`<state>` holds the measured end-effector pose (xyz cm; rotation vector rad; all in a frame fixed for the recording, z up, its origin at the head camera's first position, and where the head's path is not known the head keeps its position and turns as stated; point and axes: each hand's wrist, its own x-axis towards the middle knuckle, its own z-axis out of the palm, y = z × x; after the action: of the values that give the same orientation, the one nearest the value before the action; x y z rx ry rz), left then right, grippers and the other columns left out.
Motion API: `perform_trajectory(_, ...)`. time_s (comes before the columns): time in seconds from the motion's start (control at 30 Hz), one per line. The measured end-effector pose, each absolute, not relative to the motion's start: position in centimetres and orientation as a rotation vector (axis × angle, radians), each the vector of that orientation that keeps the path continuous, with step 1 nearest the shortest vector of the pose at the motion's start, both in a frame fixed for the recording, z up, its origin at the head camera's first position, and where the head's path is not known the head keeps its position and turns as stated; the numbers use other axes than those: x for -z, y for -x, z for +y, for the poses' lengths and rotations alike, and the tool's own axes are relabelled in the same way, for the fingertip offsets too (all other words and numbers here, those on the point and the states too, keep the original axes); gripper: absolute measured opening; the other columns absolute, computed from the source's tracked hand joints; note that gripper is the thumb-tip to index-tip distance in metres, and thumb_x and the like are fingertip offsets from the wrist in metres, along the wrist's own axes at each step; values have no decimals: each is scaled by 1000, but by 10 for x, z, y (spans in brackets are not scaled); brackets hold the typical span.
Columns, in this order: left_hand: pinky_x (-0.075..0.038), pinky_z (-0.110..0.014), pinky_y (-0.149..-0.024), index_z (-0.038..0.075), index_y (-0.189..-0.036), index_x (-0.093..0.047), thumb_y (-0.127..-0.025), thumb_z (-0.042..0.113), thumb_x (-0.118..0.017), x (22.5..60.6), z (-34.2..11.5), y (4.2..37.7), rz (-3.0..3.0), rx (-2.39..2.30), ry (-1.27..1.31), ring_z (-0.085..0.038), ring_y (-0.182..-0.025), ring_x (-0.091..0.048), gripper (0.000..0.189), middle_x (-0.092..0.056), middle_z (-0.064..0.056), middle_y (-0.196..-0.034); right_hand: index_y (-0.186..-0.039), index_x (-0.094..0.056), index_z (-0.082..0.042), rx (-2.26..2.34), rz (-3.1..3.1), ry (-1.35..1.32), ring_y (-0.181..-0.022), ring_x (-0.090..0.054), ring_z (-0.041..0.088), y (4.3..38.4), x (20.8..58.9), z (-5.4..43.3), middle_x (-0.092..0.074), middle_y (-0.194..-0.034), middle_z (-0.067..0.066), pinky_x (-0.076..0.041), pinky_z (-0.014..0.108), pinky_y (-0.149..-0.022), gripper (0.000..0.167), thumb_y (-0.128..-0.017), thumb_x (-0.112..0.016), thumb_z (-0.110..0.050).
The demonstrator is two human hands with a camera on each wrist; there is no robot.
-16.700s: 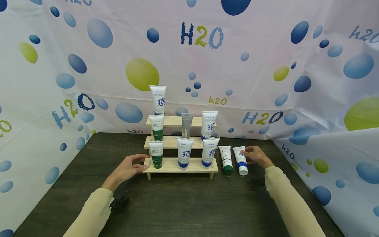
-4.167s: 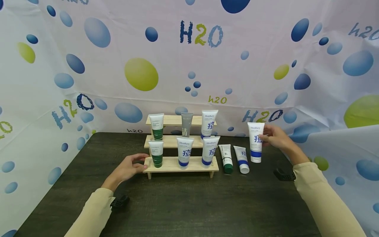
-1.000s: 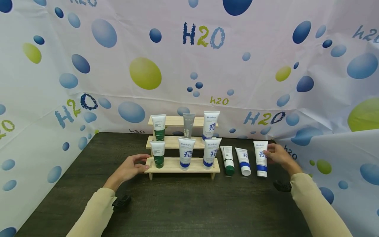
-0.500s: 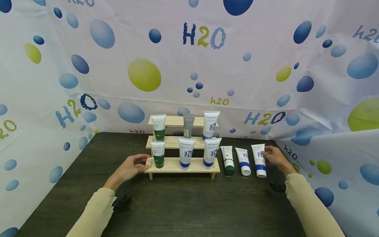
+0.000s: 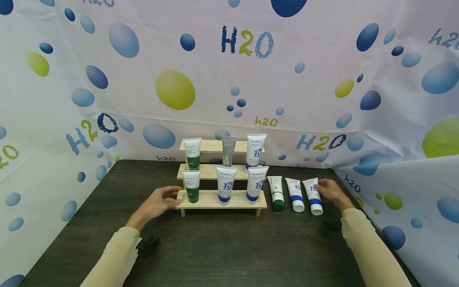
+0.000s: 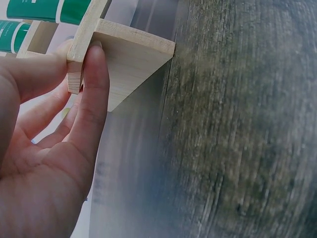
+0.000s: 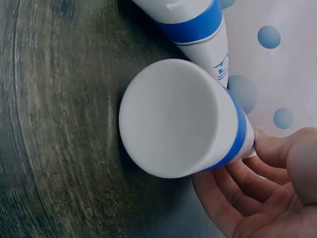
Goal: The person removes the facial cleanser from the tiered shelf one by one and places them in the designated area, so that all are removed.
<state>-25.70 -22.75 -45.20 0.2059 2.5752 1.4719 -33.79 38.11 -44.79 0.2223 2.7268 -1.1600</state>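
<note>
My left hand (image 5: pixel 155 205) pinches the left end of the lowest board of a wooden tiered display stand (image 5: pixel 206 198). In the left wrist view, thumb and index finger grip the board's corner (image 6: pixel 75 53). At the right, my right hand (image 5: pixel 330 192) holds a white tube with a blue band (image 5: pixel 313 198), thumb on its front, close over the dark table. Its round white cap (image 7: pixel 166 119) faces the right wrist camera. Left of it lie a smaller blue-banded tube (image 5: pixel 295 194) and a white tube with a green cap (image 5: pixel 276 192).
Tubes stand on the stand's lower two tiers: green-and-white ones (image 5: pixel 191 186) at left, a grey one (image 5: pixel 228 151) mid-tier, and white-and-blue ones (image 5: pixel 255 184). The bare top board (image 5: pixel 211 146) is behind. A dotted backdrop (image 5: pixel 229 79) encloses the table (image 5: pixel 229 251).
The tube from the top tier's left end was carried right and lowered beside the two lying tubes. In the last second it tipped back and shifted slightly left. My left hand stayed put.
</note>
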Motion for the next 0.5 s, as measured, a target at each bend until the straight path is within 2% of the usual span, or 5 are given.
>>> perform_trajectory(0.5,-57,-49,-97,0,-149,-49,-99,21,-71,453,-228,257,2581,-1461,-201,-40,-124,-66,59,-51,-30,-149,-151,-23,17,1139,2719,-311,-112,-63,48,336,447,380,-44,-139,44,-62,49,-84,62,-108,-47,-20)
